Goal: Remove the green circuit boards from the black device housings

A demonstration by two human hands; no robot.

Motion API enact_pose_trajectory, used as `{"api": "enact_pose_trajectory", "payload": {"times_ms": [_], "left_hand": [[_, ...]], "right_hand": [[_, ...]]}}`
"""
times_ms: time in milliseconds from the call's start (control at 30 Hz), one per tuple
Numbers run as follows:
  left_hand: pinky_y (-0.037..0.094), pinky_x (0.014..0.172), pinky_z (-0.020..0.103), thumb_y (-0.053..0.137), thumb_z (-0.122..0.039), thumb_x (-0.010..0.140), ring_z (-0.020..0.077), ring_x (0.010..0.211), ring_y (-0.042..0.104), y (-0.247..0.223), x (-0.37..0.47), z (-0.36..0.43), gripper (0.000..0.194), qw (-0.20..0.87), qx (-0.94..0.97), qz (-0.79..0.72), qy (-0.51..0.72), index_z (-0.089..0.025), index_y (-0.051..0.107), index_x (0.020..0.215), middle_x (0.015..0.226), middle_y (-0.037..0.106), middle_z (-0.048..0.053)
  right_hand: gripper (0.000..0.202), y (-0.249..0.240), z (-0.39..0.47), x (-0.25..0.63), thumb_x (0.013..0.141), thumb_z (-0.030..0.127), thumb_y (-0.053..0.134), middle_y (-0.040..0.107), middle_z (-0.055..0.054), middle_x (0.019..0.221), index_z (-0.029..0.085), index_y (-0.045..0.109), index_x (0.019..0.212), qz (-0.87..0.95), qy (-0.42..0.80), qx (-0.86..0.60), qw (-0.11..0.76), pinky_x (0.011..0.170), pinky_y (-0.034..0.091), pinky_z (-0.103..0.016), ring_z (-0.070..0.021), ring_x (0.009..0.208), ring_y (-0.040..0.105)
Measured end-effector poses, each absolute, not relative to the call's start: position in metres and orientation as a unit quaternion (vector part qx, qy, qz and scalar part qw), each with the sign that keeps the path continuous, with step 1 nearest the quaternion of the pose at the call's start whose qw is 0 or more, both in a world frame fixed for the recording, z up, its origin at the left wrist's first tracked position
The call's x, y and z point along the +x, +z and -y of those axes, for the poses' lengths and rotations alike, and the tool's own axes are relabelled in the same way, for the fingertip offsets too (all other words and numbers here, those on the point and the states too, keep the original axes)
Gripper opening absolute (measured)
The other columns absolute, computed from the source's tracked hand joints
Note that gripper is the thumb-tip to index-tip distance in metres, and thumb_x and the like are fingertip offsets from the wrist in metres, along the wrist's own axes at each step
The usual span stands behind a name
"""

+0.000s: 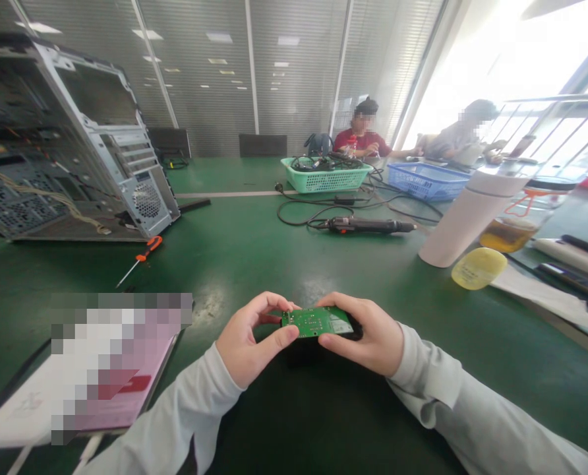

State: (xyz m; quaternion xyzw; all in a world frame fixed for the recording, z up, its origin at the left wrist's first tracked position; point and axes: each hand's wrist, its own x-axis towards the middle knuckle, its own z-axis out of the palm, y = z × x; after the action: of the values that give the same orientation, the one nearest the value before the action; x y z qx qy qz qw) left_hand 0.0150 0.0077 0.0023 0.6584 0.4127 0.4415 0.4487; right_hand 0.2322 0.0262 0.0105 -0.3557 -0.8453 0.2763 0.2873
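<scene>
A small green circuit board [311, 321] is held between my two hands, low in the middle of the head view, just above the table. My left hand [257, 340] grips its left end, with the thumb on the near edge and fingers at the far edge. Around the right end, my right hand [368, 333] is closed, thumb and fingers on opposite edges. Something dark shows beneath the board at its right end; I cannot make out what it is. The board's upper face carries small solder points and a pale patch on the right.
An open computer case [150, 198] stands at left, with an orange-handled screwdriver [143, 257] before it. An electric screwdriver [368, 225] lies ahead near a green basket [328, 179] of cables and a blue basket [425, 181]. A pale bottle [465, 221] stands right. Two people sit beyond.
</scene>
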Motion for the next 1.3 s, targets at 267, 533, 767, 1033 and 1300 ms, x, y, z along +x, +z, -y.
{"api": "enact_pose_trajectory", "payload": {"times_ms": [267,533,767,1033,1300], "left_hand": [[0.043,0.071,0.034,0.063,-0.027,0.071,0.0193,0.076,0.053,0.019,0.018,0.005,0.016,0.219,0.793,-0.438,0.362,-0.019,0.055,0.083,0.08,0.058,0.002],[0.045,0.072,0.034,0.064,-0.033,0.074,0.0205,0.08,0.054,0.012,0.017,0.002,0.042,0.095,0.848,-0.403,0.332,-0.017,0.056,0.112,0.086,0.059,0.004],[0.044,0.07,0.033,0.057,-0.037,0.082,0.0207,0.08,0.054,0.009,0.017,0.003,0.031,0.034,0.849,-0.388,0.356,-0.017,0.06,0.105,0.087,0.057,0.006],[0.045,0.071,0.031,0.056,-0.038,0.083,0.0184,0.079,0.054,0.011,0.013,0.0,0.03,0.158,0.752,-0.456,0.449,-0.018,0.061,0.105,0.085,0.054,0.003],[0.047,0.062,0.027,0.067,-0.052,0.072,0.0186,0.074,0.06,0.001,0.017,-0.015,0.042,0.543,0.433,-0.461,0.553,-0.014,0.068,0.09,0.083,0.068,0.007]], "right_hand": [[0.029,0.013,-0.019,0.229,0.08,0.038,0.061,0.06,-0.002,0.084,0.016,0.057,0.098,0.859,0.256,-0.327,0.3,0.064,0.041,-0.021,-0.0113,0.071,0.054],[0.033,0.01,-0.019,0.228,0.081,0.045,0.058,0.059,-0.003,0.082,0.017,0.058,0.099,0.882,0.176,-0.308,0.31,0.059,0.04,-0.021,-0.0109,0.066,0.054],[0.043,0.012,-0.021,0.23,0.087,0.055,0.052,0.061,-0.003,0.088,0.019,0.052,0.112,0.894,0.07,-0.294,0.331,0.065,0.045,-0.023,-0.0143,0.073,0.059],[0.097,0.0,-0.028,0.236,0.076,0.063,0.064,0.061,-0.007,0.099,0.019,0.013,0.146,0.845,0.161,-0.393,0.326,0.07,0.05,-0.027,-0.0199,0.08,0.064],[0.077,-0.005,-0.036,0.24,0.074,0.062,0.066,0.06,-0.005,0.094,0.022,0.039,0.134,0.825,0.171,-0.44,0.31,0.07,0.047,-0.03,-0.0186,0.077,0.061]]}}
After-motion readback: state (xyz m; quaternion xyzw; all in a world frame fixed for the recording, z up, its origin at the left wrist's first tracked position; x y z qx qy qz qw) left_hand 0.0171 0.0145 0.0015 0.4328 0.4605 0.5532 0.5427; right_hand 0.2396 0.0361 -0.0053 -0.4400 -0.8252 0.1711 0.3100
